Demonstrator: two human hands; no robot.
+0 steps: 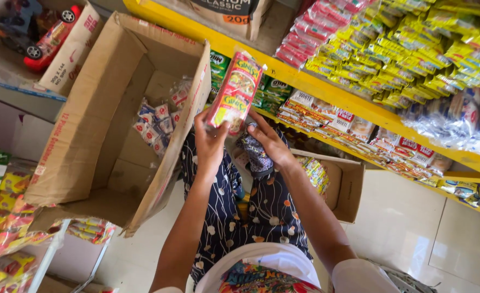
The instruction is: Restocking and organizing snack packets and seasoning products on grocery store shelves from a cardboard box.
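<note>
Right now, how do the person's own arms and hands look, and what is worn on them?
Both arms are bare from the short white sleeves down. The left hand and the right hand wear no gloves; no rings, watch or bracelet can be seen. Below them show a white T-shirt with a colourful print and dark blue patterned trousers with white and orange shapes.

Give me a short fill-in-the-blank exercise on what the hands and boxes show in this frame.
1. The left hand and right hand together hold up a strip of red and yellow ____.
2. The big cardboard box lies tipped on its ____.
3. The shelf edge is painted ____.

Missing words: packets; side; yellow.
</note>
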